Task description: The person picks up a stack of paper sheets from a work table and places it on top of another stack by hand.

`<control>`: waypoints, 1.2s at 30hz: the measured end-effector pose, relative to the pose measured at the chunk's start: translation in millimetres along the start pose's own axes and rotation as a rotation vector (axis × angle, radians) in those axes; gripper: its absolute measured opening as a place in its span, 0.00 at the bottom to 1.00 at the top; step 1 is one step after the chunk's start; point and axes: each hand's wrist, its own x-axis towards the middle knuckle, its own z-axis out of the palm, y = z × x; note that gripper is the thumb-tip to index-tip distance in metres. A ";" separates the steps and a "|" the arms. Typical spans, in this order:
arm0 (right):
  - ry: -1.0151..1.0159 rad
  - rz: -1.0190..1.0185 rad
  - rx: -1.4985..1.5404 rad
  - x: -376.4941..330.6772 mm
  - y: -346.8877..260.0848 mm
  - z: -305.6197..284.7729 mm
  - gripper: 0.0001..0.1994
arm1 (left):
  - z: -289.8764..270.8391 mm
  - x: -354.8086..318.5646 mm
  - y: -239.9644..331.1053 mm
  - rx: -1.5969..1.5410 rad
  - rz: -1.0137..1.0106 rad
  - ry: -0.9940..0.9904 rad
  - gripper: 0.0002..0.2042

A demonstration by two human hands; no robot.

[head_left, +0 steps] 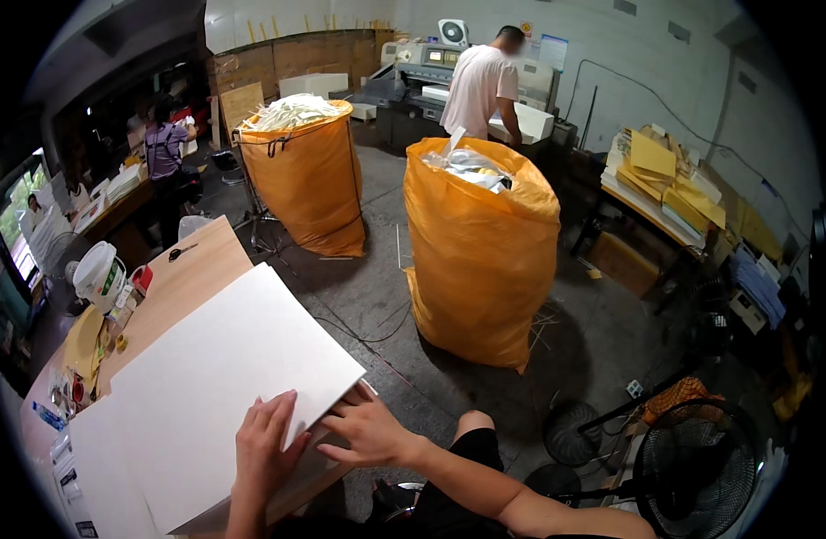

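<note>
A large white paper sheet lies at a slant across the table in front of me, with more white sheets under it. My left hand rests on the sheet near its right edge, fingers stretched out and thumb apart. Beside it, my right hand reaches in from the right at that same edge. Its fingers are extended and partly hidden by the sheet's edge, while its thumb stands apart lower down. Neither hand is visibly gripping anything.
Scissors, a white bucket and tape lie along the wooden table. Two orange sacks stand beyond. A black fan is at right. One person works at a machine; another is far left.
</note>
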 end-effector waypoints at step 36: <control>0.270 0.603 1.291 50.2 19.1 -29.6 0.15 | -19.3 16.3 -2.3 -0.262 -0.111 -0.097 0.26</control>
